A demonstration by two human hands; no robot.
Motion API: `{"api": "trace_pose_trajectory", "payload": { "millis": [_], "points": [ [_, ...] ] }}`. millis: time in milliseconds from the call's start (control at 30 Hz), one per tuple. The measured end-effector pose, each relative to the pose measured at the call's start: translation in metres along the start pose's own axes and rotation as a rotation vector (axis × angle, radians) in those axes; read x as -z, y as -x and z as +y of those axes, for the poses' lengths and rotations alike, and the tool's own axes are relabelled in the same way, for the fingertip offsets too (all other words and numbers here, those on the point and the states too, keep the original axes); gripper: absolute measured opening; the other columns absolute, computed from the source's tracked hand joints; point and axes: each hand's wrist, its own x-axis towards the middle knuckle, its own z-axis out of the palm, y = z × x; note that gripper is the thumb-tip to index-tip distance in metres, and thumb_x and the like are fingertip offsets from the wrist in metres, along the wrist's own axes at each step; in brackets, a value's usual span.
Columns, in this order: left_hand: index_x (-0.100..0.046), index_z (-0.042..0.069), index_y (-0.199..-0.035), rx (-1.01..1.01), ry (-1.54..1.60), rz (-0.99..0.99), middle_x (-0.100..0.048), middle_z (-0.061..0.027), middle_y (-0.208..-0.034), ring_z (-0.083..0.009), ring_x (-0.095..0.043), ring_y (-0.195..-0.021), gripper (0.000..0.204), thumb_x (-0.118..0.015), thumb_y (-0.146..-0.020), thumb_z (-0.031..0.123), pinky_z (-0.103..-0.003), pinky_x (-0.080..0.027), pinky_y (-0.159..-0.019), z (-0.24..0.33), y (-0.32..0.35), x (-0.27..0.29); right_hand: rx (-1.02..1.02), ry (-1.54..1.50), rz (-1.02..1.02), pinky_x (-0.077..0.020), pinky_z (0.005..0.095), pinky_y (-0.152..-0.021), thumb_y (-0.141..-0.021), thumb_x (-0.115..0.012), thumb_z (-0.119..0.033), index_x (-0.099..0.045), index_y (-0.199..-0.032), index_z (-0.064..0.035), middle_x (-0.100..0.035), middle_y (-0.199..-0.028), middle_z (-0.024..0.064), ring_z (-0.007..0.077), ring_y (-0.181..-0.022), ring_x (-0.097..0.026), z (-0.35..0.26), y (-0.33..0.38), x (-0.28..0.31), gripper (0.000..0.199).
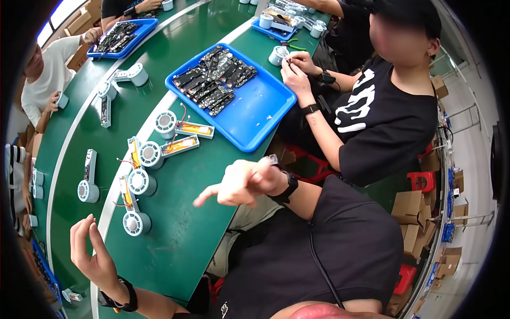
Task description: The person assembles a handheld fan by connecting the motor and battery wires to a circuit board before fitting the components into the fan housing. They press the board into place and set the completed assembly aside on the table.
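My left hand (94,254) is raised over the table's near left part, fingers up and slightly curved, with nothing in it. My right hand (239,183) hovers above the green table, index finger stretched out to the left and the other fingers partly curled; no object shows in it. Between the hands and the tray lie several pale blue, round-headed devices like handheld fans. The nearest fan-like unit (136,223) is closest to my left hand. Another fan-like unit (142,182) lies just beyond it. Their opened handles show yellow-orange battery cells (183,145) and thin red wires.
A blue tray (249,133) holds several black circuit boards (212,80). At the right, a co-worker (366,101) in black handles a small part near green-handled pliers (294,45). More fan-like units (88,190) lie on the middle strip. Other people sit across the table.
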Motion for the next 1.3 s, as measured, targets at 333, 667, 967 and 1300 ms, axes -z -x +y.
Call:
{"api": "trace_pose_trajectory", "payload": {
  "millis": [333,667,967,1300],
  "points": [
    [-0.060,0.001,-0.130,0.252,-0.273,-0.570,-0.064,-0.0155,-0.121,-0.0350,-0.065,-0.098,0.051,-0.078,-0.087,0.021,-0.041,-0.053,-0.085,0.003,0.011,-0.048,-0.329,0.497,0.249,-0.0357,0.0294,-0.048,-0.103,-0.062,-0.025,-0.059,-0.059,-0.0041,-0.056,-0.053,0.0003,0.0072,-0.049,-0.045,0.070,0.026,0.024,0.049],
    [-0.041,0.000,-0.143,0.305,-0.403,-0.551,-0.067,-0.0209,-0.109,-0.0397,-0.068,-0.094,0.076,-0.080,-0.082,0.019,-0.048,-0.055,-0.078,-0.017,0.026,-0.086,-0.284,0.475,0.300,-0.0348,0.0298,-0.050,-0.101,-0.059,-0.013,-0.057,-0.062,-0.0011,-0.052,-0.056,0.0021,0.0109,-0.051,-0.044,0.062,0.017,0.021,0.041],
    [-0.038,0.001,-0.146,0.584,-0.355,-0.790,-0.069,-0.0225,-0.099,-0.0417,-0.068,-0.090,0.086,-0.079,-0.072,0.018,-0.049,-0.056,-0.076,0.063,0.034,-0.044,-0.355,0.505,0.106,-0.0397,0.0295,-0.053,-0.096,-0.066,-0.010,-0.067,-0.073,0.0006,-0.060,-0.065,0.0059,0.0140,-0.056,-0.052,0.032,0.015,0.014,0.025],
    [-0.063,0.008,-0.118,-0.268,-0.263,-0.748,-0.057,-0.0118,-0.123,-0.0316,-0.050,-0.128,0.041,-0.066,-0.078,-0.003,-0.050,-0.037,-0.111,0.088,0.004,-0.160,-0.239,1.474,0.519,-0.0536,0.0324,-0.077,-0.094,-0.057,-0.001,-0.069,-0.119,-0.0026,-0.071,-0.099,0.0144,0.0273,-0.087,-0.069,-0.051,-0.001,0.149,0.027]
  ]
}}
